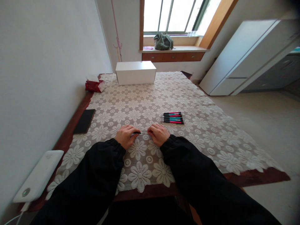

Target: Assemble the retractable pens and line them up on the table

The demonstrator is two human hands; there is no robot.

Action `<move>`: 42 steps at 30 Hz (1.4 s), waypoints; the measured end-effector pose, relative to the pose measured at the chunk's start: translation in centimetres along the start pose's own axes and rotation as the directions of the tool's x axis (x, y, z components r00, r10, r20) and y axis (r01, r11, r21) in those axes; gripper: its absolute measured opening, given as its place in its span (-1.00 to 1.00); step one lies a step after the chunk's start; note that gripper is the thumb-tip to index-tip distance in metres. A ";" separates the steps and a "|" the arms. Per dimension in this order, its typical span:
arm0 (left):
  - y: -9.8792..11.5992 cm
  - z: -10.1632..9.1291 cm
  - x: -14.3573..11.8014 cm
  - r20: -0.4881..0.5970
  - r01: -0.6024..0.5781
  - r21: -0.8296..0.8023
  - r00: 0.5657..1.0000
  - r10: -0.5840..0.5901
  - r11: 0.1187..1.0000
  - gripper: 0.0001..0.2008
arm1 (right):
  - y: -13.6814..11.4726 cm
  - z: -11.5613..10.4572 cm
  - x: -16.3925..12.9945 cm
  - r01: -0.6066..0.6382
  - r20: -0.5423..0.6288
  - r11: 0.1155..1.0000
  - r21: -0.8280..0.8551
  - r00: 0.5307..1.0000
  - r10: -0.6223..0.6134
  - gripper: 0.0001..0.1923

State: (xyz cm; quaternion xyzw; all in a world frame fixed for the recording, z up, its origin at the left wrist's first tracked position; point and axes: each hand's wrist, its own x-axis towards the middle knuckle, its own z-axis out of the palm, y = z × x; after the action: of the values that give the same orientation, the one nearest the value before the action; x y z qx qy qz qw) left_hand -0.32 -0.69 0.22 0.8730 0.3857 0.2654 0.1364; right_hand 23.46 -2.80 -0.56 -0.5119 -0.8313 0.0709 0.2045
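Note:
My left hand is closed, pinching the black part of a pen just above the tablecloth. From it a thin, light-coloured shaft runs across the small gap to my right hand. The fingers of that hand are closed round the shaft's other end, which they hide. Beyond my right hand lies a row of several pens, side by side, with black, pink-red and teal barrels and silvery tips pointing left.
A flowered lace tablecloth covers the table. At the left edge are a dark flat phone-like slab, a white device with a cable and a red tissue pack. A white box stands at the far end.

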 end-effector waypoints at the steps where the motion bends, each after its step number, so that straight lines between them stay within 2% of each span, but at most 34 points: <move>1: 0.0 0.0 0.0 -0.001 0.002 0.002 1.000 -0.002 1.000 -0.87 | 0.0 0.0 0.0 0.002 -0.001 1.000 0.001 1.000 -0.002 -0.90; 15: -0.1 0.2 0.0 0.001 -0.008 -0.005 1.000 0.008 1.000 -0.89 | -0.2 0.0 0.0 0.014 -0.012 0.999 0.042 1.000 -0.013 -0.90; 25: -0.1 0.2 0.0 0.008 -0.011 0.006 1.000 0.011 1.000 -0.88 | -0.2 0.5 -0.2 0.107 -0.046 0.982 0.158 0.994 -0.101 -0.90; 29: -0.1 0.2 0.0 0.032 -0.024 0.019 0.999 0.023 1.000 -0.87 | -0.2 0.8 -0.3 0.128 -0.025 0.974 0.189 0.992 -0.126 -0.91; 35: 0.0 0.1 -0.1 -0.026 -0.020 -0.012 0.999 0.020 1.000 -0.87 | -0.3 0.5 -0.3 0.109 -0.018 0.974 0.200 0.994 -0.107 -0.88; 38: 0.0 0.1 -0.1 -0.049 0.003 -0.013 0.999 -0.004 1.000 -0.88 | -0.4 0.1 -0.4 0.075 -0.056 0.979 0.187 0.996 -0.065 -0.77; 42: -0.1 0.1 -0.1 -0.099 0.055 0.011 0.994 -0.054 0.998 -0.88 | -0.4 -0.2 -0.4 0.021 -0.115 0.985 0.174 0.993 -0.001 -0.77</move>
State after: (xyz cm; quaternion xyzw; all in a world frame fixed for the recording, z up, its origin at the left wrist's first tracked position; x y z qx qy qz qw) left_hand -0.37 -0.65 0.03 0.8490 0.4174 0.3015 0.1183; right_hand 23.36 -3.40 -0.34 -0.4907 -0.8116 0.1131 0.2964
